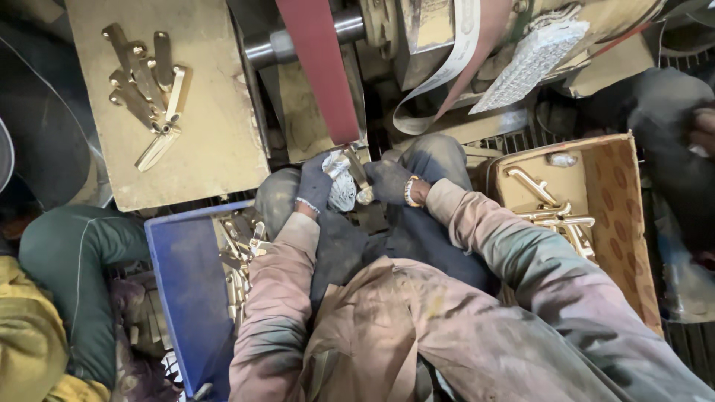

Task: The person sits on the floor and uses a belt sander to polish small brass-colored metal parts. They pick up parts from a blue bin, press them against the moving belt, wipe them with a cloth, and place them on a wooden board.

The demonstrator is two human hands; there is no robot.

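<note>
Both my hands wear dark gloves and meet just below a red sanding belt (320,71) on a roller (279,46). My left hand (314,184) clutches a white rag (341,182) wrapped around one end of a brass piece (359,177). My right hand (387,181) grips the other end of the same brass piece, a bracelet on its wrist. The piece sits close to the lower end of the belt; contact cannot be made out.
A dusty board (216,149) at upper left carries several brass handles (145,89). A blue crate (182,290) by my left knee holds more brass parts (240,257). A cardboard box (625,223) on the right holds brass handles (555,216). Another person's green-clad knee (82,257) is at left.
</note>
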